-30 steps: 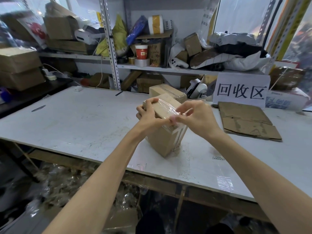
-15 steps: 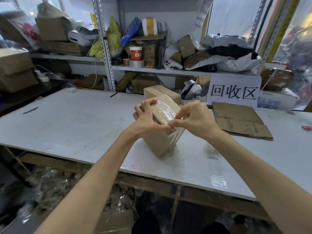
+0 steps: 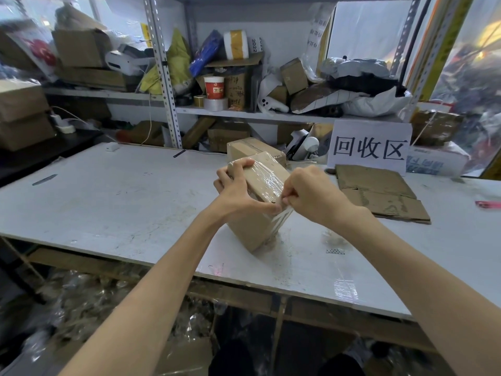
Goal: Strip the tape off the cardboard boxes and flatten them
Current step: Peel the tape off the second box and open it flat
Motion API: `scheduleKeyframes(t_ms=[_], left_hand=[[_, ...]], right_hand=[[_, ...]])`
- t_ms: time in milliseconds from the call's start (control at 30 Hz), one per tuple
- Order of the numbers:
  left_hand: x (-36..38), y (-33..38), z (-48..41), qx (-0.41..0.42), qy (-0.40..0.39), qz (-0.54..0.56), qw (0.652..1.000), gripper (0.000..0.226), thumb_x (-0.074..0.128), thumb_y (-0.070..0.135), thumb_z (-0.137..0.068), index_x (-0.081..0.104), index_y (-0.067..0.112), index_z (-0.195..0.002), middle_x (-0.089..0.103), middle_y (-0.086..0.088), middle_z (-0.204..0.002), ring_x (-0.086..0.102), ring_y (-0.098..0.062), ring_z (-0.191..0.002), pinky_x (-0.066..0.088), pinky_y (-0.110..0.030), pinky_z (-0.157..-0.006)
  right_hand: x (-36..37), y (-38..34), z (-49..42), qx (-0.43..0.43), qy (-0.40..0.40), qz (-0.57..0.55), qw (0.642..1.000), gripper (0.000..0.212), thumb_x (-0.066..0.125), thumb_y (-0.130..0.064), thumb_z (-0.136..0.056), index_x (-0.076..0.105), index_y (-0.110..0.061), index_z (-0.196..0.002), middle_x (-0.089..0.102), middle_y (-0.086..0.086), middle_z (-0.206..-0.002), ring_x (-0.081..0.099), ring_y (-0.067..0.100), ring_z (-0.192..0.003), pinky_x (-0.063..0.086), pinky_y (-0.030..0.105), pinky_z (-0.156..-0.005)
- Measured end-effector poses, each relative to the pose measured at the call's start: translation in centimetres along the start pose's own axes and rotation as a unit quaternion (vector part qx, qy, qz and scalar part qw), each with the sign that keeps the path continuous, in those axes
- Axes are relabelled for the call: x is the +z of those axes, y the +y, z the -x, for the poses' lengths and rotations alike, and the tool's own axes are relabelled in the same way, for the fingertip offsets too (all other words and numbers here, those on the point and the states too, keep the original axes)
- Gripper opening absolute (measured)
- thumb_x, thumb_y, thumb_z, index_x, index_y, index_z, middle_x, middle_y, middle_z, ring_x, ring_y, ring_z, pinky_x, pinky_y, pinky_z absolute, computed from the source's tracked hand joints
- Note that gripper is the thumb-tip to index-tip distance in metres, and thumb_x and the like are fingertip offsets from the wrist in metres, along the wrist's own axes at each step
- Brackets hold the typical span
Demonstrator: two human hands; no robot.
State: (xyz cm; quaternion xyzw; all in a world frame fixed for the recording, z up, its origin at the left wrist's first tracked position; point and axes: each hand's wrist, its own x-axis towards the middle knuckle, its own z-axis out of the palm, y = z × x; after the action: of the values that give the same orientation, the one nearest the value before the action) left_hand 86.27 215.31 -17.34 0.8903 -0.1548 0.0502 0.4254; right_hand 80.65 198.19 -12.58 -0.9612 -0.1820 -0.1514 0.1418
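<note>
Cardboard box (image 3: pixel 250 229): tilted on one edge at mid-counter (image 3: pixel 122 202), clear tape (image 3: pixel 267 181) across its top. Our left hand (image 3: pixel 234 191) grips the top, fingers curled over the far edge. Our right hand (image 3: pixel 311 195) pinches a lifted tape strip at the near corner. We judge the peel barely begun, with flattening not yet done. A second box (image 3: pixel 252 149) waits behind, and flattened cardboard (image 3: pixel 379 196) lies to the right. The counter is white and scuffed. Cluttered metal shelving (image 3: pixel 162 77) and a paper sign (image 3: pixel 370 147) stand behind.
</note>
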Motion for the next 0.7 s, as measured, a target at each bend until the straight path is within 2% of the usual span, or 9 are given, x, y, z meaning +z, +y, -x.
scheduleKeyframes(t_ms=[67,167,300,367,433,533,633,700], left_hand=[[0.0,-0.1,0.0,-0.003,0.002,0.003,1.000,0.103,0.091,0.047,-0.057,0.021,0.041,-0.133,0.013,0.006,-0.120,0.017,-0.016,-0.115,0.024,-0.027,-0.102],[0.1,-0.2,0.0,-0.004,0.004,0.002,1.000,0.104,0.091,0.048,-0.057,0.020,0.041,-0.133,0.012,0.007,-0.119,0.017,-0.016,-0.114,0.023,-0.027,-0.101],[0.5,0.1,0.0,0.001,0.011,-0.009,1.000,0.106,0.091,0.049,-0.055,0.020,0.042,-0.132,0.011,0.008,-0.118,0.016,-0.015,-0.114,0.023,-0.027,-0.100],[0.6,0.1,0.0,0.001,0.015,-0.004,1.000,0.105,0.091,0.051,-0.053,0.020,0.043,-0.131,0.010,0.010,-0.117,0.016,-0.015,-0.114,0.022,-0.027,-0.100],[0.5,0.0,0.0,-0.002,0.016,0.006,1.000,0.104,0.089,0.057,-0.050,0.020,0.045,-0.128,0.011,0.011,-0.115,0.015,-0.014,-0.113,0.022,-0.027,-0.100],[0.5,0.0,-0.1,-0.007,0.012,-0.003,1.000,0.105,0.090,0.056,-0.054,0.020,0.043,-0.131,0.011,0.009,-0.117,0.014,-0.014,-0.114,0.023,-0.028,-0.102],[0.5,0.3,-0.1,-0.014,0.012,0.002,1.000,0.107,0.090,0.055,-0.054,0.019,0.042,-0.133,0.010,0.009,-0.118,0.015,-0.014,-0.116,0.024,-0.027,-0.100],[0.6,0.2,-0.1,-0.021,0.017,0.016,1.000,0.107,0.088,0.060,-0.053,0.019,0.043,-0.133,0.009,0.010,-0.119,0.015,-0.014,-0.117,0.025,-0.028,-0.099]], right_hand=[[-0.3,0.2,0.1,-0.018,0.000,-0.019,1.000,0.010,0.068,-0.005,-0.083,0.078,-0.006,-0.086,0.071,0.007,-0.078,0.061,0.015,-0.071,0.053,0.027,-0.068],[-0.5,0.4,0.3,-0.025,0.002,-0.047,0.999,0.008,0.070,-0.005,-0.081,0.078,-0.006,-0.083,0.069,0.004,-0.074,0.059,0.011,-0.062,0.040,0.009,-0.055],[0.3,1.1,1.1,-0.034,0.039,-0.027,0.998,0.011,0.067,-0.003,-0.080,0.078,-0.007,-0.082,0.069,0.006,-0.078,0.052,0.009,-0.063,0.034,0.004,-0.054],[0.9,1.5,1.6,-0.027,0.075,-0.041,0.996,0.012,0.066,-0.002,-0.081,0.077,-0.006,-0.082,0.069,0.007,-0.079,0.054,0.012,-0.065,0.044,0.011,-0.061],[1.4,1.7,1.9,0.006,0.114,-0.071,0.991,0.009,0.067,-0.010,-0.084,0.073,-0.003,-0.083,0.066,0.008,-0.082,0.059,0.019,-0.070,0.052,0.032,-0.068],[1.9,1.8,2.4,0.055,0.113,-0.082,0.989,0.030,0.075,-0.033,-0.079,0.065,-0.005,-0.082,0.059,0.004,-0.082,0.055,0.020,-0.069,0.047,0.031,-0.065],[1.9,1.9,2.3,0.071,0.093,-0.148,0.982,0.019,0.076,-0.020,-0.080,0.066,-0.005,-0.077,0.066,0.006,-0.070,0.064,0.020,-0.063,0.055,0.038,-0.064],[2.0,2.0,2.1,0.092,0.052,-0.210,0.972,0.014,0.072,-0.014,-0.085,0.062,-0.006,-0.077,0.068,0.005,-0.065,0.068,0.014,-0.056,0.058,0.035,-0.061]])
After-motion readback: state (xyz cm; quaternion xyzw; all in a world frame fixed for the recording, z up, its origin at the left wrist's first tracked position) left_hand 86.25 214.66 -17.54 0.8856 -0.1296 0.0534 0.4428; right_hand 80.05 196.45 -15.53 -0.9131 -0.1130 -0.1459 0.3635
